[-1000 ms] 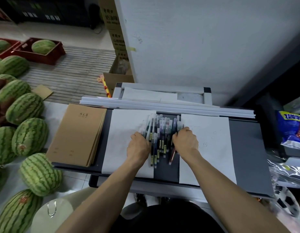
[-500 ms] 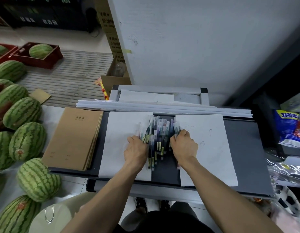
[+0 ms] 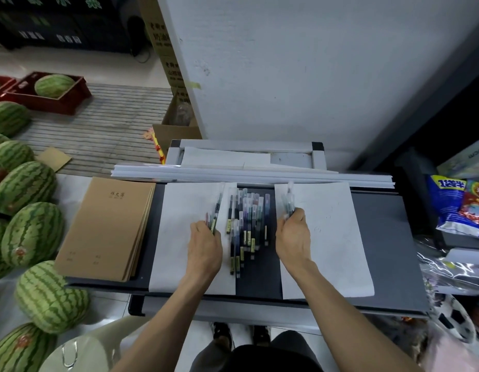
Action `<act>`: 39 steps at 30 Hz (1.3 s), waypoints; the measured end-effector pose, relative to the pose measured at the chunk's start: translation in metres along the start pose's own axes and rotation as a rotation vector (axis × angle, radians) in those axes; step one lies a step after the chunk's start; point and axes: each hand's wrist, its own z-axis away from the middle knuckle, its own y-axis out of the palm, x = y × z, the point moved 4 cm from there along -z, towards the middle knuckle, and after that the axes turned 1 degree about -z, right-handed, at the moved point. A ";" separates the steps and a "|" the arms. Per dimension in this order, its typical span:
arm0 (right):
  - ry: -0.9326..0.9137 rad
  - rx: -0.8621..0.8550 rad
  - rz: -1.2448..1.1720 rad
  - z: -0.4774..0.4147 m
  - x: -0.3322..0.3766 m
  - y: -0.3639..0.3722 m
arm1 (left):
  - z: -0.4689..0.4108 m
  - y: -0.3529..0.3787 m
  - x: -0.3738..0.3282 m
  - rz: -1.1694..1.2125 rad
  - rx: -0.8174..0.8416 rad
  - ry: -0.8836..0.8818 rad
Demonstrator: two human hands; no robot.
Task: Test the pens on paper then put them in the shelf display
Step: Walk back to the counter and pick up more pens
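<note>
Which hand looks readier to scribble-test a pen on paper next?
Probably the right hand: it grips a few clear-capped pens over the right white paper sheet, which already bears faint scribbles. The left hand holds thin pens over the blank-looking left sheet.

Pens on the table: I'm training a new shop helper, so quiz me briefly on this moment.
1. True or false: the left hand holds several pens over the left white paper sheet.
2. What lies on the grey table left of that sheet? A brown notebook stack; B blue snack bag; C red crate.
3. Fill in: the loose pile of capped pens lies between two ___.
Key: 1 true; 2 A; 3 paper sheets.
</note>
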 end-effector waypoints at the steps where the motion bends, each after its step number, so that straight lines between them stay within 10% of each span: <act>1: 0.026 -0.025 -0.108 0.000 -0.002 -0.003 | 0.001 0.000 0.001 0.080 -0.006 0.001; 11: 0.151 -0.131 -0.720 0.007 0.009 -0.014 | -0.010 0.002 -0.002 0.539 -0.016 0.092; 16: 0.146 0.133 -1.097 0.015 0.071 -0.019 | -0.009 0.002 0.000 0.535 -0.004 0.193; 29: -0.036 0.240 -1.008 0.019 0.142 0.004 | -0.017 -0.014 0.012 0.531 0.023 0.291; 39: -0.210 0.034 -1.073 0.050 0.161 0.034 | -0.031 -0.032 0.034 0.691 -0.478 0.165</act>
